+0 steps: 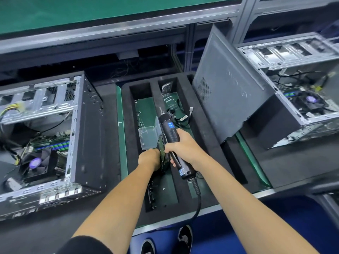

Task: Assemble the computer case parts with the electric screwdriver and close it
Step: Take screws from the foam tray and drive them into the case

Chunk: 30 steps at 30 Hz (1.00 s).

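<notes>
Gripped in the right hand (180, 145) is the electric screwdriver (172, 139), the fingers being curled round its black body just below the lit blue display; the bit end is pointed away from the person and the coiled cable (197, 200) is trailed from the butt end back toward the worktop edge. Just left of that grip, a dark flat part (162, 154), seemingly a drive or a board, is held on edge by the left hand (149, 159), whose fingers are wrapped round it; exactly what the part is cannot be told. The two hands are almost touching, and both are held over a black foam tray (207, 136) with long slots.

Just beyond the left hand's grip, a clear plastic box (147, 137) is seen in the left slot. Beyond the screwdriver's tip, small metal brackets and wires are lying in the next slot.

Well to the left of the grips, an open computer case (55, 136) is laid on its side, with a fan and a motherboard showing inside. To the right, a grey side panel (229, 96) is propped tilted against a second open case (300, 88).
</notes>
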Motion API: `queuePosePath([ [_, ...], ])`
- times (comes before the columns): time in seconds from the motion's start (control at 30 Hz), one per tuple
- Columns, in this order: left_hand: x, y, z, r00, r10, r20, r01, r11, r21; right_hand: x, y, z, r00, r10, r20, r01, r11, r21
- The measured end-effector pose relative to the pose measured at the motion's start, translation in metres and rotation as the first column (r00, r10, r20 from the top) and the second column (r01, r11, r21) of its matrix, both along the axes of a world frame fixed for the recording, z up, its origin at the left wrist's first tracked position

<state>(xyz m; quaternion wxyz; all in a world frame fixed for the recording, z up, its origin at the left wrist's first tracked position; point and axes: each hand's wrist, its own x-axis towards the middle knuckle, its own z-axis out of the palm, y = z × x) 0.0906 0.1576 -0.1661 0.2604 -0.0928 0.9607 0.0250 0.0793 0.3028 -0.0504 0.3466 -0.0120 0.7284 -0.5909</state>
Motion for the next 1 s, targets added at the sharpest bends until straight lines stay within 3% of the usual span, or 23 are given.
queuePosePath([
  [0.17, -0.003, -0.001, -0.009, 0.991, 0.120, 0.053, -0.127, 0.982, 0.141, -0.002, 0.001, -0.003, 1.000, -0.019, -0.010, 0.019, 1.000, 0.004],
  [0.3, -0.015, -0.004, 0.007, 0.989, 0.058, 0.136, -0.073, 0.992, 0.105, -0.004, 0.000, -0.002, 1.000, -0.016, 0.004, 0.016, 1.000, -0.020],
  [0.43, -0.037, -0.023, 0.053, 0.959, 0.259, -0.113, -0.226, 0.943, 0.243, -0.004, -0.008, 0.013, 1.000, 0.010, 0.001, -0.010, 0.999, -0.050],
  [0.5, -0.048, -0.043, 0.083, 0.874, 0.446, -0.193, -0.300, 0.807, 0.508, -0.002, -0.016, 0.024, 1.000, 0.028, -0.002, -0.028, 0.997, -0.071],
  [0.57, -0.049, -0.062, 0.117, 0.733, 0.664, -0.147, -0.298, 0.508, 0.808, 0.001, -0.025, 0.036, 0.999, 0.050, -0.017, -0.052, 0.994, -0.096],
  [0.67, -0.042, -0.086, 0.155, 0.618, 0.784, -0.051, -0.186, 0.209, 0.960, 0.009, -0.041, 0.051, 0.995, 0.085, -0.050, -0.090, 0.990, -0.111],
  [0.83, -0.022, -0.112, 0.179, 0.570, 0.817, 0.086, -0.034, -0.081, 0.996, 0.022, -0.067, 0.066, 0.986, 0.151, -0.071, -0.159, 0.979, -0.131],
  [1.0, -0.003, -0.133, 0.186, 0.544, 0.830, 0.124, -0.027, -0.130, 0.991, 0.035, -0.085, 0.070, 0.980, 0.180, -0.080, -0.189, 0.973, -0.132],
])
